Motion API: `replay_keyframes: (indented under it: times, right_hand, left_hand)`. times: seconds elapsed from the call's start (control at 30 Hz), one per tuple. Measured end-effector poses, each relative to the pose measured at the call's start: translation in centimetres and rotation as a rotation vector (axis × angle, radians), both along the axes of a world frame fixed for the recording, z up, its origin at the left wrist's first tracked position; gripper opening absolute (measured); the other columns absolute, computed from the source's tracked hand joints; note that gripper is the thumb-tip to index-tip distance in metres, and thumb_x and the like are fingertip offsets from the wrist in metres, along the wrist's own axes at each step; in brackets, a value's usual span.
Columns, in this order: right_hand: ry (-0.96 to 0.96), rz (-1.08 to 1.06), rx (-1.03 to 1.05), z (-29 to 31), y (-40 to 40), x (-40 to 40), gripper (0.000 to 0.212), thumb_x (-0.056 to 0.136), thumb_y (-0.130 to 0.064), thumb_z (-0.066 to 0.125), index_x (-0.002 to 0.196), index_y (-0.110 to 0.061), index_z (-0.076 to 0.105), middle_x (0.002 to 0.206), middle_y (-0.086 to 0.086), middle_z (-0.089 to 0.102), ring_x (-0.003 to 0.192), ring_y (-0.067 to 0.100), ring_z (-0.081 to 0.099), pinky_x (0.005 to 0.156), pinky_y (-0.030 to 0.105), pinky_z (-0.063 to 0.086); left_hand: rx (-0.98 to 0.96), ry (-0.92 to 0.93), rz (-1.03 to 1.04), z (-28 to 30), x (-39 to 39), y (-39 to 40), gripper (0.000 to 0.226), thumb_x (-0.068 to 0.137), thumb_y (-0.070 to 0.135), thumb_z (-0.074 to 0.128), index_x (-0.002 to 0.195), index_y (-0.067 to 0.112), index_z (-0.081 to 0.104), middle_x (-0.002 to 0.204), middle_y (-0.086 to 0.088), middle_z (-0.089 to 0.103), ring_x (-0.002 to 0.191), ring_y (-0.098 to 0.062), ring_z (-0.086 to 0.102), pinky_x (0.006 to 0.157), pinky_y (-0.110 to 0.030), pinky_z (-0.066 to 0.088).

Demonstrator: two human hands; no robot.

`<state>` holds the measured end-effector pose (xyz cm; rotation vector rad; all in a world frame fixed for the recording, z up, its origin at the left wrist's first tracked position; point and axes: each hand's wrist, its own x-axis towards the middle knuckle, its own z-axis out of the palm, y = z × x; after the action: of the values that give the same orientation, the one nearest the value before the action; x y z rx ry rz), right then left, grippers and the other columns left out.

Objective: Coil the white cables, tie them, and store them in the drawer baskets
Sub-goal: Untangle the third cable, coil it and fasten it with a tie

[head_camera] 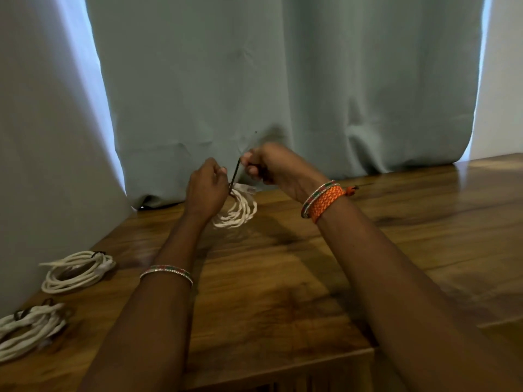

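At the far side of the wooden bench (283,278), close to the curtain (254,80), a coiled white cable (240,212) rests on the wood so that both hands can work on its top edge. A dark tie (235,172) rises from the coil. The right hand (268,165) is curled closed around the tie's upper end and appears to pull it taut, though the strand is thin and partly hidden. The left hand (206,188) is half closed, fingertips pinching at the tie's base while it steadies the coil beneath. Two finished bundles (76,271) and (31,326), each with a dark tie, lie set aside at the left edge. No drawer baskets are in view.
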<state>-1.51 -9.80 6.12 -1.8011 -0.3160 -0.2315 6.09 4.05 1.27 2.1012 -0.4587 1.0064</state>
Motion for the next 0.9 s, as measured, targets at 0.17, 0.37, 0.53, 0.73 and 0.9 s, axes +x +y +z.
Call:
replay_keyframes:
  times: [0.17, 0.37, 0.53, 0.73, 0.9]
  right_hand:
    - [-0.101, -0.139, 0.194, -0.3, -2.1, 1.3, 0.030, 0.091, -0.022, 0.052, 0.061, -0.018, 0.052, 0.045, -0.008, 0.045, 0.050, 0.011, 0.038, 0.051, 0.024, 0.027]
    - [-0.221, -0.145, 0.248, -1.1, -4.0, 2.0, 0.030, 0.089, -0.033, 0.061, 0.066, -0.014, 0.063, 0.058, 0.000, 0.050, 0.053, 0.010, 0.044, 0.055, 0.022, 0.038]
    - [-0.383, -0.208, 0.092, -1.8, -5.0, 2.7, 0.039, 0.089, -0.035, 0.061, 0.056, -0.015, 0.061, 0.044, -0.004, 0.046, 0.043, 0.008, 0.041, 0.049, 0.022, 0.037]
    - [-0.414, -0.278, -0.063, -2.6, -4.7, 3.8, 0.055, 0.088, -0.032, 0.063, 0.037, -0.021, 0.047, 0.031, -0.010, 0.038, 0.034, 0.002, 0.032, 0.045, 0.022, 0.027]
    - [-0.296, -0.145, 0.065, -3.1, -4.2, 4.2, 0.038, 0.091, -0.020, 0.059, 0.057, -0.006, 0.050, 0.048, 0.008, 0.046, 0.049, 0.016, 0.043, 0.052, 0.026, 0.033]
  left_hand:
    - [0.068, 0.009, -0.223, 0.6, -2.1, -3.1, 0.019, 0.093, 0.015, 0.045, 0.076, 0.007, 0.050, 0.059, -0.006, 0.055, 0.057, -0.022, 0.053, 0.059, -0.032, 0.040]
    - [-0.061, -0.012, -0.428, 1.6, -4.1, -4.9, 0.025, 0.096, 0.008, 0.043, 0.071, 0.013, 0.044, 0.054, 0.003, 0.044, 0.042, 0.000, 0.044, 0.045, -0.014, 0.035]
    - [0.043, -0.149, -0.480, 1.9, -5.2, -5.3, 0.024, 0.096, 0.008, 0.045, 0.075, 0.019, 0.049, 0.054, 0.008, 0.046, 0.047, -0.002, 0.045, 0.048, -0.006, 0.032]
    - [0.150, -0.276, -0.378, 2.3, -4.4, -4.4, 0.019, 0.091, 0.015, 0.047, 0.079, 0.004, 0.058, 0.069, -0.005, 0.057, 0.063, -0.011, 0.051, 0.059, -0.023, 0.037]
    - [0.156, -0.286, -0.412, 2.7, -5.3, -4.9, 0.016, 0.087, 0.011, 0.047, 0.072, 0.012, 0.053, 0.065, 0.000, 0.052, 0.060, -0.002, 0.049, 0.056, -0.009, 0.032]
